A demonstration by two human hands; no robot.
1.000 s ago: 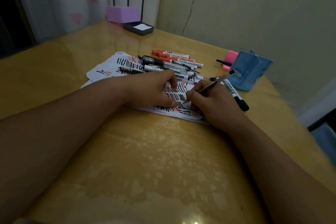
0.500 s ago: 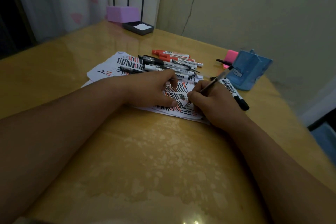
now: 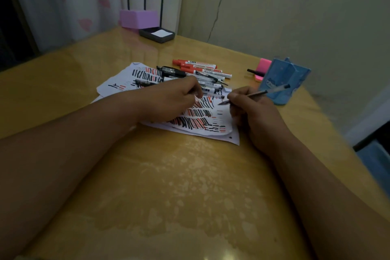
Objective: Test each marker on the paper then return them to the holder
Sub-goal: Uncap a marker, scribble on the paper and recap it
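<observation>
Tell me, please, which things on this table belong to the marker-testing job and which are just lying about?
Job in hand:
- paper
- thin pen, gripped by the right hand
- pile of markers
- blue holder

Lying about:
- purple box
- black tray
- pink block

I'm looking into what seems to be a home room: a pale curtain (image 3: 84,6) with pink hearts is hanging at the far left, a crack (image 3: 219,2) is running down the painted wall (image 3: 295,17), and a glossy wooden worktop (image 3: 179,186) is carrying a purple box (image 3: 139,18) and a blue cartoon pen holder (image 3: 282,80).
</observation>
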